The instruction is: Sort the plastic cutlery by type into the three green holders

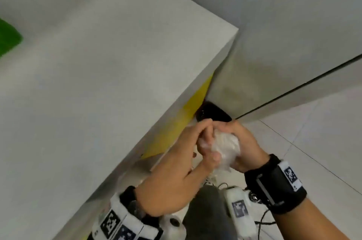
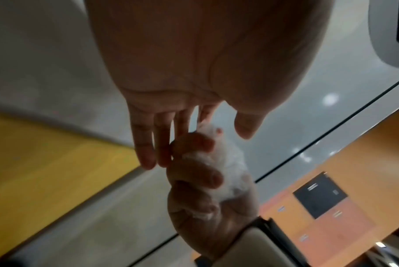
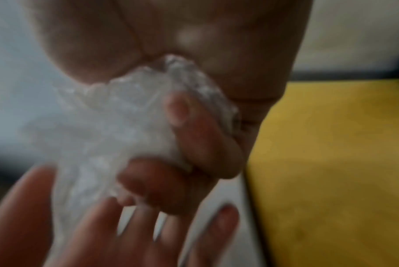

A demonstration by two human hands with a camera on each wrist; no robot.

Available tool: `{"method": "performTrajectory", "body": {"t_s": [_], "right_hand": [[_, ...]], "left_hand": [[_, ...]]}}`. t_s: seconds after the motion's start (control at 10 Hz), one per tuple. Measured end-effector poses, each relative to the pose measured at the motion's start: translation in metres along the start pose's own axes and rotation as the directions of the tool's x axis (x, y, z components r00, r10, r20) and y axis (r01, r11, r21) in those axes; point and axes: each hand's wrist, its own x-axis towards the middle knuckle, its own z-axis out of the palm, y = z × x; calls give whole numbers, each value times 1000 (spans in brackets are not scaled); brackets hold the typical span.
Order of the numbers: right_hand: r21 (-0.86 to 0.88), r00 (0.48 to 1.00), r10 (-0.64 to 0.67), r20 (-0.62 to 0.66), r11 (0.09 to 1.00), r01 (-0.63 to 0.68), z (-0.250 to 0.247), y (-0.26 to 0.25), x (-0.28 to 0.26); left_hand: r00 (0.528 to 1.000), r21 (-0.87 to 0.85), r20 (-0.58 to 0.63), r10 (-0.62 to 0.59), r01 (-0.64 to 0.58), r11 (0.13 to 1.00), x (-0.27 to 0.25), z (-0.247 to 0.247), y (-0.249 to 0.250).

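My right hand (image 1: pixel 237 136) grips a crumpled wad of clear plastic wrapping (image 1: pixel 227 147), below the white table's near corner. In the right wrist view its curled fingers (image 3: pixel 194 137) dig into the wrapping (image 3: pixel 107 130). My left hand (image 1: pixel 205 138) meets it from the left with straight fingers (image 2: pixel 146 144) that touch the right hand's knuckles and the wrapping (image 2: pixel 226 162); its thumb stands apart. A blurred green patch (image 1: pixel 7 36), perhaps a holder, shows at the left edge on the table. No cutlery is in view.
The white table (image 1: pixel 98 83) fills the left half, with a yellow panel (image 1: pixel 176 122) under its edge. A black object (image 1: pixel 213 113) lies on the tiled floor (image 1: pixel 313 132) by the corner. Cables and white devices (image 1: pixel 239 208) hang near my wrists.
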Motion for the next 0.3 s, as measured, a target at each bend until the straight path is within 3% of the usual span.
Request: {"method": "performTrajectory", "body": {"t_s": [0.1, 0.2, 0.3], "right_hand": [[90, 926, 148, -346, 988, -124, -120, 33, 9], [237, 795, 301, -527, 950, -202, -255, 77, 46], [948, 939, 193, -285, 204, 246, -353, 132, 83]], "left_hand": [[956, 167, 93, -278, 260, 951, 20, 58, -69], [847, 258, 67, -527, 495, 829, 7, 71, -160], [624, 302, 59, -779, 733, 610, -62, 65, -307]]}}
